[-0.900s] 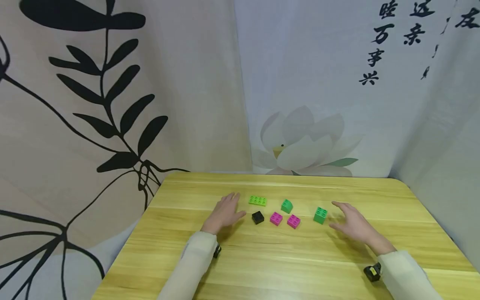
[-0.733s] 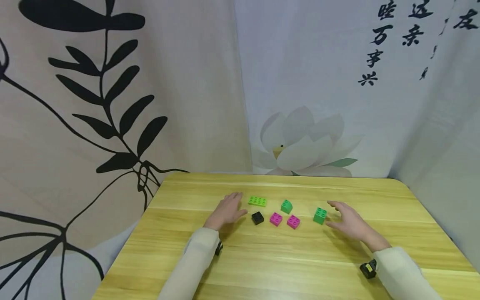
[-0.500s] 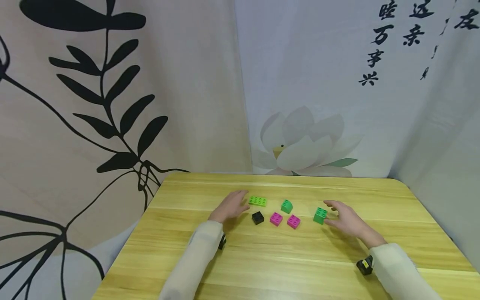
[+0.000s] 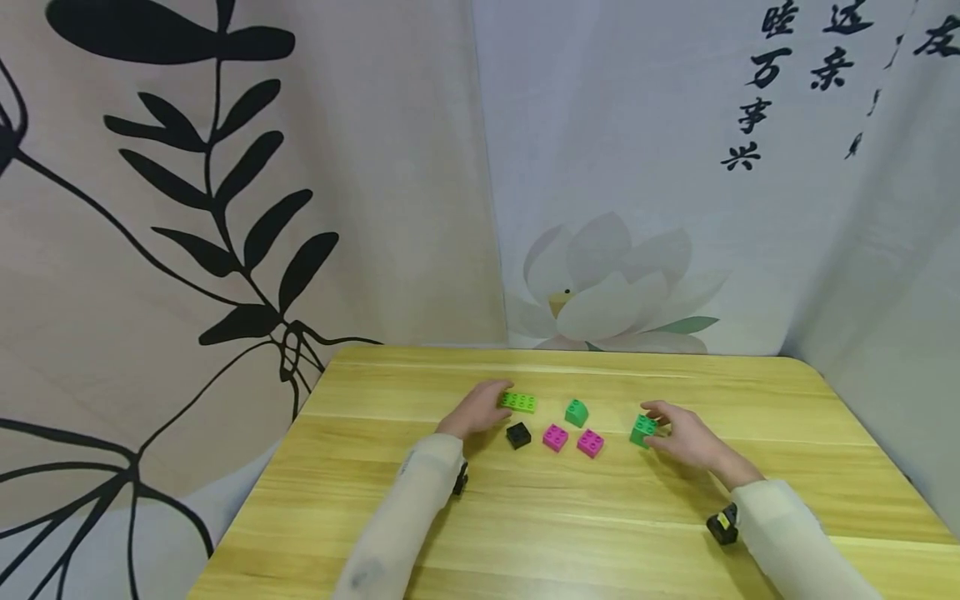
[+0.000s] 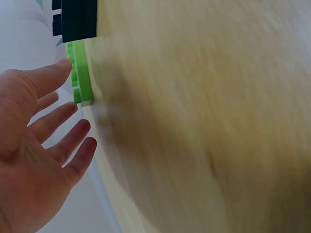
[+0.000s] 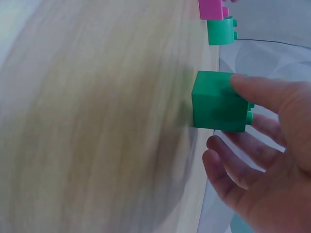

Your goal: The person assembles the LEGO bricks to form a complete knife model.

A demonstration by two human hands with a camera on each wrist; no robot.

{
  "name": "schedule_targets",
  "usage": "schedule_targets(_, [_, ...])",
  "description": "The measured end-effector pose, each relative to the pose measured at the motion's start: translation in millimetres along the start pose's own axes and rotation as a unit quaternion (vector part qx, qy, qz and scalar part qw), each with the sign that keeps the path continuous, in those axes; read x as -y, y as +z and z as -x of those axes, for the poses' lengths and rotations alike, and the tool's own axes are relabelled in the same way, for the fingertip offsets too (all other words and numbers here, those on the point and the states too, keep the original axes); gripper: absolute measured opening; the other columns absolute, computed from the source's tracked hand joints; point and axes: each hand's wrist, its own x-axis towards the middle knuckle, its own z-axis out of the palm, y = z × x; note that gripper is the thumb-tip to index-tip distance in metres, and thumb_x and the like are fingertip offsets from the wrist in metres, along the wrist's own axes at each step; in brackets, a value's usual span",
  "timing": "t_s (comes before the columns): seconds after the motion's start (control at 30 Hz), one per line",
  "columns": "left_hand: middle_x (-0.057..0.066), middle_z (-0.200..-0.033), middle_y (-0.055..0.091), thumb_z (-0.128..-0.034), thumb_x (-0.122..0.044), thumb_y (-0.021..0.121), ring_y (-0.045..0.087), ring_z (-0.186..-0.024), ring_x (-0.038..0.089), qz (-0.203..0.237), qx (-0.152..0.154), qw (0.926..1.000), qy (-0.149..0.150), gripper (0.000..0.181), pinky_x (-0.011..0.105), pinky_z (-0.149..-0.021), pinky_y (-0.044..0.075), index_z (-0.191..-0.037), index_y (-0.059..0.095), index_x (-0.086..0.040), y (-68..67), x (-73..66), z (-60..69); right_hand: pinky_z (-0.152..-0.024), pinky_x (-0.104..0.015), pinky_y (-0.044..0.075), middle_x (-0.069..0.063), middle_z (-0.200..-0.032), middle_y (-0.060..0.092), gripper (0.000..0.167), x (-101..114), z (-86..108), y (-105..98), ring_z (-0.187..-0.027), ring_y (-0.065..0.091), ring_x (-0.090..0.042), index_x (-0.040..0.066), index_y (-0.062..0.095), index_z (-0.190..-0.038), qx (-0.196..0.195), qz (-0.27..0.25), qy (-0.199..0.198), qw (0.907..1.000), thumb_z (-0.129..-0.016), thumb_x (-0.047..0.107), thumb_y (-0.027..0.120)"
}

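Observation:
My left hand reaches to the left end of a lime green toy brick, with thumb and fingers spread apart. In the left wrist view the thumb overlaps the studded side of that brick; whether they touch I cannot tell. My right hand surrounds a tall green brick, its thumb on the near side and its index finger beyond the far side. In the right wrist view the thumb tip lies over an edge of the tall green brick, and the other fingers are loosely bent, partly behind it.
Between the hands lie two magenta bricks and a green brick with a curved side. A black brick sits just right of my left hand. All stand on a wooden table, with a printed curtain behind its far edge.
My left hand has moved right and forward to the lime green brick. My right hand has moved left until its thumb and index finger flank the tall green brick. The bricks stay in place.

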Motion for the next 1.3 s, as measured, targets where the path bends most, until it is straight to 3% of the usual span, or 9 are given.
schedule_targets(0.33, [0.008, -0.136, 0.05, -0.0906, -0.015, 0.065, 0.046, -0.124, 0.025, -0.036, 0.002, 0.9992, -0.018, 0.051, 0.038, -0.104, 0.033, -0.138, 0.047, -0.008, 7.2, 1.7, -10.4, -0.076, -0.042, 0.05, -0.012, -0.102, 0.062, 0.051, -1.5, -5.7, 4.2, -0.091, 0.059, -0.028, -0.006, 0.051, -0.126, 0.015, 0.001, 0.017, 0.9997, -0.083, 0.01, 0.072])
schedule_targets(0.87, [0.009, -0.133, 0.052, -0.0874, -0.018, 0.068, 0.046, -0.122, 0.029, -0.057, -0.007, 0.9977, -0.037, 0.052, 0.042, -0.103, 0.034, -0.135, 0.051, -0.009, 13.2, 0.0, -12.2, -0.072, -0.036, 0.051, -0.007, -0.097, 0.063, 0.045, -4.6, 0.4, 5.1, -0.085, 0.061, -0.021, -0.007, 0.054, -0.12, 0.031, -0.023, 0.038, 0.9985, -0.081, 0.006, 0.072])
schedule_targets(1.0, [0.01, -0.13, 0.053, -0.0882, -0.02, 0.068, 0.047, -0.119, 0.027, -0.061, -0.004, 0.9972, -0.044, 0.048, 0.041, -0.101, 0.036, -0.133, 0.053, -0.009, 13.2, -0.4, -11.0, -0.071, -0.034, 0.051, -0.005, -0.096, 0.063, 0.044, -3.7, 2.0, 5.5, -0.085, 0.06, -0.02, -0.006, 0.055, -0.12, 0.035, -0.027, 0.037, 0.9984, -0.082, 0.006, 0.072])
schedule_targets(1.3, [0.009, -0.118, 0.053, -0.0917, -0.021, 0.063, 0.05, -0.104, 0.023, -0.059, -0.007, 0.9979, -0.027, 0.041, 0.038, -0.09, 0.042, -0.128, 0.056, -0.005, 9.8, 2.6, 1.1, -0.073, -0.033, 0.05, -0.001, -0.096, 0.063, 0.042, 3.3, 8.2, 4.2, -0.085, 0.059, -0.017, -0.001, 0.057, -0.121, 0.041, -0.015, 0.016, 0.9989, -0.083, 0.009, 0.072])
